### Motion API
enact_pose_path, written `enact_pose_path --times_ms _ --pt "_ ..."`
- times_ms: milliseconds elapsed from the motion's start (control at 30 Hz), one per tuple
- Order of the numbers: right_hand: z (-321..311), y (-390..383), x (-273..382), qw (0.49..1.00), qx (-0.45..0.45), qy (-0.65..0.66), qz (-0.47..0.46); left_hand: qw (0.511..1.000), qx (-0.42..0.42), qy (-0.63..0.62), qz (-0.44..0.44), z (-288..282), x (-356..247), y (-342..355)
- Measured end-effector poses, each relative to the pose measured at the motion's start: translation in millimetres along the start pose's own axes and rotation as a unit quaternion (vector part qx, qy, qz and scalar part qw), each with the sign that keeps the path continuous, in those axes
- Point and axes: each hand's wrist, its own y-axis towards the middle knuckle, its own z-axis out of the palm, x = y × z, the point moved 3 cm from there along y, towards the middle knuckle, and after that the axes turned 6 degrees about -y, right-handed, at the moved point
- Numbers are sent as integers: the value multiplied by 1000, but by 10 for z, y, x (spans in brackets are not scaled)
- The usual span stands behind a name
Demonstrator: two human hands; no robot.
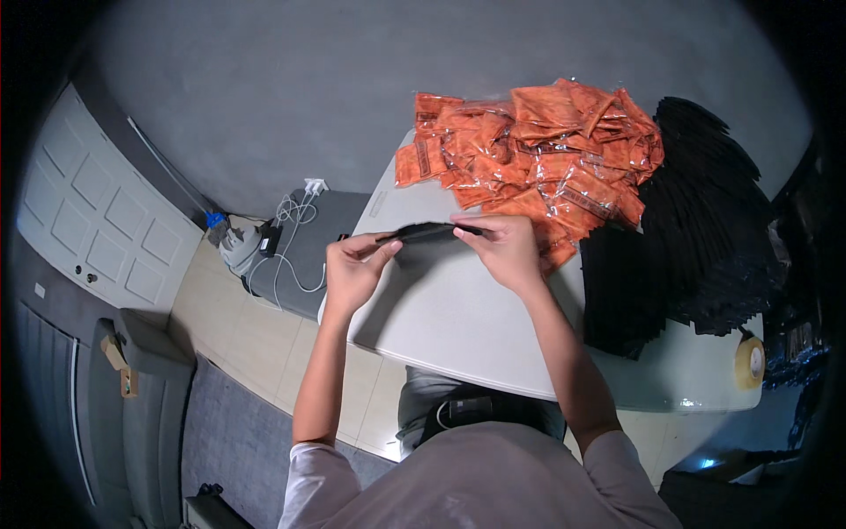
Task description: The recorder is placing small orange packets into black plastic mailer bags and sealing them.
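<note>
A thin, flat black piece [430, 228] is held up over the white table [449, 331], seen nearly edge-on and bowed slightly upward in the middle. My left hand [355, 269] pinches its left end between thumb and fingers. At its right end, my right hand [507, 249] has a similar pinch. Whether the piece is a bag or a folded sheet cannot be made out. Just beyond my right hand lies a heap of orange packets [564, 167] in clear, shiny plastic. Right of them, many similar-looking black flat pieces [705, 225] lie fanned in overlapping rows.
A roll of tape [749, 363] stands at the table's right end. To the left, a low grey surface [339, 220] carries white cables [295, 212] and a black adapter [270, 241]. A grey sofa [145, 397] and a white door [110, 203] stand farther left.
</note>
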Motion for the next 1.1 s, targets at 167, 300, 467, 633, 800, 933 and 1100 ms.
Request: enact_pose_path --times_ms 167,300,467,633,800,933,1100 --pt "-61 -371 80 951 108 -221 -187 943 91 222 231 -75 60 -468" --pt "-17 -745 -193 874 304 -372 -75 909 217 294 198 31 321 -839" --pt "183 -416 212 886 241 -395 36 918 253 274 132 188 -72 -996" --pt "771 -764 -271 846 273 -455 56 932 289 152 158 474 -168 -1163" --pt "778 -892 -230 835 280 -474 7 946 149 217 189 638 -44 -739" --pt "770 -924 -235 853 256 -455 15 915 221 303 148 769 424 -549" --pt "778 -910 -280 848 256 -464 13 917 226 317 83 794 383 -551"
